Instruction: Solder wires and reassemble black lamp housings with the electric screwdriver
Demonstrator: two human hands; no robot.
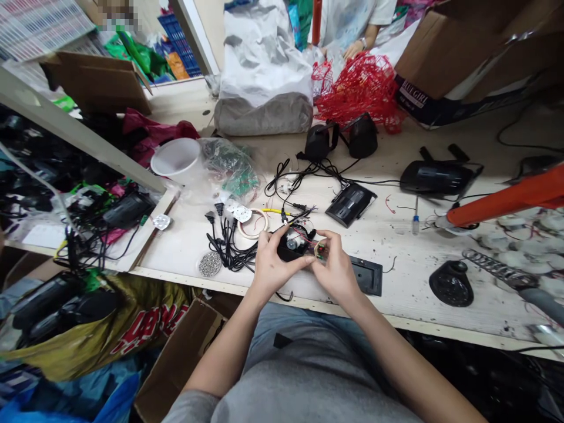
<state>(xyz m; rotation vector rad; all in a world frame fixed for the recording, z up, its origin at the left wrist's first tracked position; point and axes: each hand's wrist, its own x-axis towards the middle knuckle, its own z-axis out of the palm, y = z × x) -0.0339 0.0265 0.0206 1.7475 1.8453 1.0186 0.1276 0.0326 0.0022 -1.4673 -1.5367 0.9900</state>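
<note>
My left hand [269,262] is closed around a small black device housing [292,244] with wires and a silver part showing inside it. My right hand [335,265] pinches a small circuit board [321,251] with red and green parts, held against the housing's right side. Both hands hover just above the near edge of the white worktable [396,235]. A black flat cover plate [366,275] lies right beside my right hand. A bundle of black cables [227,241] lies left of my left hand.
A pile of small screws [210,264], a white bowl [176,157], a bag of green boards [231,164], black housings [350,202] [436,176], an orange tool [511,200] and a black round base [450,284] lie about. Another person's hand [355,50] works at red mesh [359,88] across the table.
</note>
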